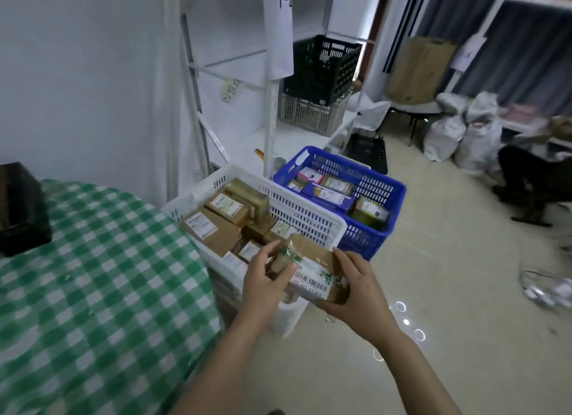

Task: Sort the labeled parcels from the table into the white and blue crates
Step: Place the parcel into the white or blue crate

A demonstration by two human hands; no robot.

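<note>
At far left, a dark box (21,207) sits on a table (93,275) covered with a green-and-white checked cloth. Just beside the table's right edge stands the white crate (306,216), a mesh-walled plastic basket packed with brown cardboard parcels (213,229), each bearing a white printed label.

Over the near corner of that crate, both bare hands hold one parcel (312,269) in the air. It is a small, flat brown cardboard box. A white label with a black barcode and a row of digits covers much of its top face, and a strip of green-patterned tape crosses its left part. It is tilted, with its far end a little higher. The left hand (263,287) grips the parcel's left end, thumb pressed across the top and fingers curled round the far side. The right hand (359,294) clasps the right end, fingers wrapped round the near corner. The parcel lies between the two hands, pinched from both ends.

Right of the white crate and touching it is the blue crate (393,195), also mesh-walled. It holds colourful boxes (328,195) in pink, purple and green. Behind the crates a white shelf rack carries a black crate (322,68) stacked on a grey one (309,114). Farther right, white sacks (464,136) rest on the pale floor, and a seated person (532,173) shows at the edge, blurred.
</note>
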